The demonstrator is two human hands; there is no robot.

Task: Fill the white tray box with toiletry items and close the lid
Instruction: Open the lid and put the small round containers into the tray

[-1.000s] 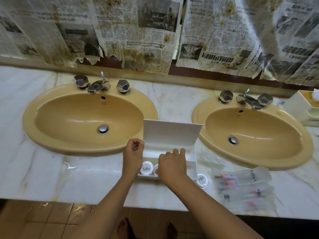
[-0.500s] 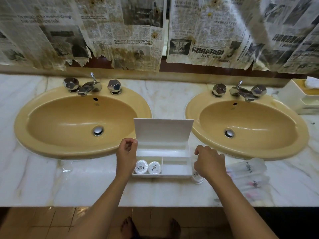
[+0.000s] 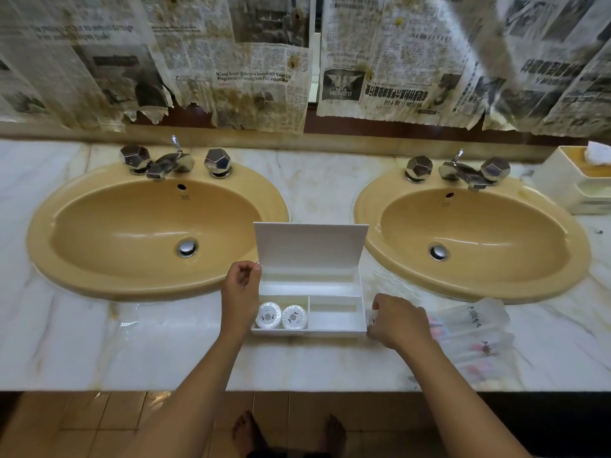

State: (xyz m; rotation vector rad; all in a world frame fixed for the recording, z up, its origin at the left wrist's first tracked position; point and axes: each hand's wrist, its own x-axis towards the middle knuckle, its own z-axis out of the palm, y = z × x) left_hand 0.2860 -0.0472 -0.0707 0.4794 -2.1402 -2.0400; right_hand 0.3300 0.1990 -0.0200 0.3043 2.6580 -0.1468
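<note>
The white tray box (image 3: pixel 362 302) stands on the marble counter between two sinks, its lid (image 3: pixel 310 246) upright at the back. Two round wrapped soaps (image 3: pixel 268 315) (image 3: pixel 294 317) lie side by side in its front-left compartment; the other compartments look bare. My left hand (image 3: pixel 243 292) is curled against the box's left wall, thumb and finger at the lid's lower corner. My right hand (image 3: pixel 398 322) is just right of the box, fingers closed on a small white round soap (image 3: pixel 372 318) that is mostly hidden under them.
Clear plastic toiletry packets (image 3: pixel 472 328) lie on the counter right of my right hand. Yellow sinks (image 3: pixel 148 233) (image 3: pixel 479 236) flank the box. A white caddy (image 3: pixel 568 183) stands at the far right. The counter's front edge (image 3: pixel 297 388) is close below the box.
My right hand has left the tray's front, moved right to the counter beside the box and closed on the loose round soap. My left hand stayed at the box's left wall.
</note>
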